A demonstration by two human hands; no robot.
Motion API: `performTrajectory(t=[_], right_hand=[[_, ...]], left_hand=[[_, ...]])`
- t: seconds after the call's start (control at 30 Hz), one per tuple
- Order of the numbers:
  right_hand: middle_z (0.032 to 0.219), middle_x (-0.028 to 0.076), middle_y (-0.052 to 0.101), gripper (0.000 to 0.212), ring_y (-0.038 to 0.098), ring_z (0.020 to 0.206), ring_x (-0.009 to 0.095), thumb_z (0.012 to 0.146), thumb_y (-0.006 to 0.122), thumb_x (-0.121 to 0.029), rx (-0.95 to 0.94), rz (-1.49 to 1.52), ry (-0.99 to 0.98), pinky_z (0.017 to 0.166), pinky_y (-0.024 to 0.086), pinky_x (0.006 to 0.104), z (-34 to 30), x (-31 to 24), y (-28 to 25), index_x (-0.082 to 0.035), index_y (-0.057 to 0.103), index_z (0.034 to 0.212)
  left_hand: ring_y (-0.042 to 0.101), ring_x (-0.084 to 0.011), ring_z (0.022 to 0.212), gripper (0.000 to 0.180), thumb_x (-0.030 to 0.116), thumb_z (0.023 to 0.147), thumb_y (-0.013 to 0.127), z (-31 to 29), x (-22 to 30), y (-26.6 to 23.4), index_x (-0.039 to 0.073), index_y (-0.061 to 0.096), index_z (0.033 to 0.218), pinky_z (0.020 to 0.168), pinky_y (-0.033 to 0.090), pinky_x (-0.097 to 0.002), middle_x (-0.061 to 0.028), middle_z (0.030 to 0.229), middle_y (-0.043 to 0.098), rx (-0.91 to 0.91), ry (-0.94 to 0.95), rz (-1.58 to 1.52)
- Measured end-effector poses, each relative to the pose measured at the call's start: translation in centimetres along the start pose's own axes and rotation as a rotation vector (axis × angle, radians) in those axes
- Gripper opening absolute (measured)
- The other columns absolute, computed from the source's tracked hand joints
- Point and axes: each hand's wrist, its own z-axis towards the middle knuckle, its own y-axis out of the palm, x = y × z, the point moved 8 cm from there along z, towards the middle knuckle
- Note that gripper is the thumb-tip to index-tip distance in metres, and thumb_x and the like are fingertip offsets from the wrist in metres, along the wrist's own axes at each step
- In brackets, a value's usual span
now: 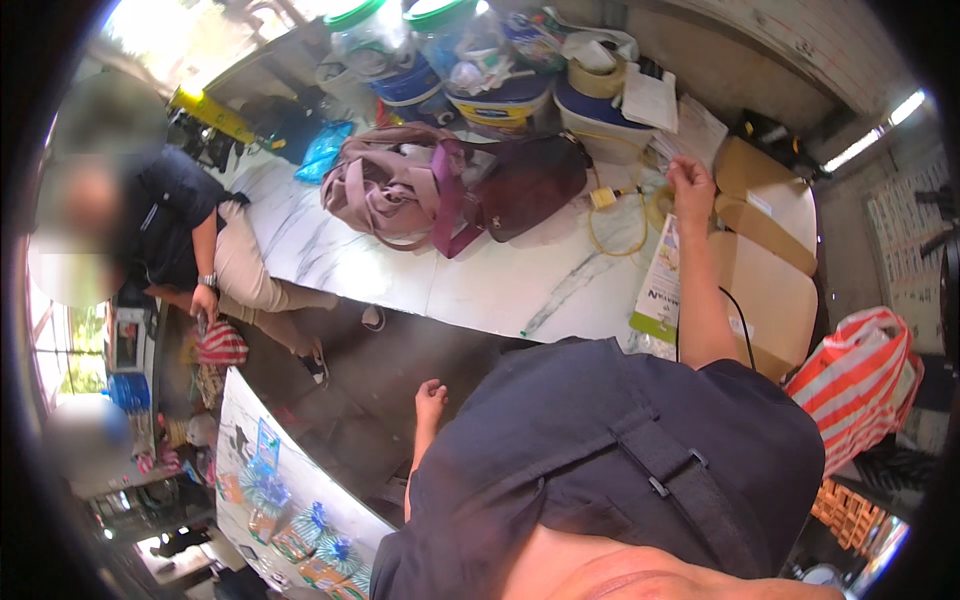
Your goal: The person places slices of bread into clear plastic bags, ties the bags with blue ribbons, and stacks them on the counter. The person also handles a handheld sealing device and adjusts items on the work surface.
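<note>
My right hand [691, 184] is raised over the right end of the marble-patterned table [390, 285]. Its fingers are curled together; whether anything small is between them I cannot make out. Close beside it are a yellow cable [592, 235] with a yellow plug block [603, 198] and a roll of tape [659, 208]. A printed white and green packet [658, 285] lies beside my right forearm. Low at my side, my left hand [431, 397] hangs over the floor gap, fingers loosely curled and nothing in them, touching nothing.
Mauve bag [385, 190] and dark maroon bag [530, 185] lie on the table; tubs [497, 105] and green-lidded jars [445, 45] stand behind. Cardboard pieces [765, 290] and a striped bag [855, 375] are right. A person [185, 205] stands left. Blue-topped packs [315, 525] fill another table.
</note>
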Motion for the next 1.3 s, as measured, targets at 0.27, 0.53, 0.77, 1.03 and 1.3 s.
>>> performTrajectory(t=[0.27,0.53,0.77,1.03,1.3], right_hand=[[0.084,-0.004,0.063,0.011,0.057,0.074,0.004,0.086,0.065,-0.005,-0.457,-0.066,-0.135,0.069,0.045,0.0195,-4.3,-2.8,16.6,-0.004,0.067,0.097],[0.100,0.010,0.066,0.026,0.062,0.100,0.026,0.079,0.069,-0.009,-0.683,-0.225,-0.526,0.089,0.046,0.0377,-7.7,-8.5,25.6,-0.004,0.066,0.103],[0.125,0.010,0.052,0.056,0.043,0.125,0.032,0.074,0.076,-0.028,-0.907,-0.867,-0.554,0.107,0.021,0.0672,-8.4,-4.8,28.8,-0.011,0.055,0.124],[0.112,0.005,0.052,0.051,0.047,0.118,0.027,0.069,0.080,-0.028,-0.870,-0.925,-0.614,0.105,0.018,0.0719,-10.7,-0.8,25.0,-0.016,0.058,0.112],[0.090,0.001,0.052,0.019,0.053,0.100,0.025,0.070,0.068,-0.007,-0.652,-0.839,-0.554,0.096,0.024,0.0727,-12.5,-0.1,20.4,-0.017,0.062,0.085]], left_hand=[[0.060,-0.0131,0.068,0.026,0.008,0.085,0.068,-5.8,-9.5,0.0,-0.003,0.060,0.107,0.060,0.051,-0.0265,-0.0101,0.088,0.064,0.119,-0.176,-0.235],[0.063,-0.0171,0.079,0.031,0.012,0.084,0.071,-8.9,-20.9,1.5,-0.005,0.060,0.108,0.072,0.051,-0.0306,-0.0125,0.094,0.066,0.174,-0.207,-0.241],[0.059,-0.0139,0.070,0.026,0.008,0.087,0.065,-8.3,-14.5,2.1,-0.002,0.058,0.110,0.062,0.049,-0.0281,-0.0079,0.090,0.062,0.079,-0.320,-0.339],[0.059,-0.0136,0.073,0.027,0.005,0.088,0.064,-5.3,-9.3,1.3,-0.002,0.056,0.113,0.062,0.049,-0.0277,-0.0072,0.093,0.062,0.072,-0.250,-0.271],[0.062,-0.0170,0.092,0.029,0.008,0.086,0.069,-2.3,-15.0,-0.8,-0.003,0.060,0.112,0.082,0.050,-0.0303,-0.0136,0.101,0.066,0.004,-0.112,-0.041]])
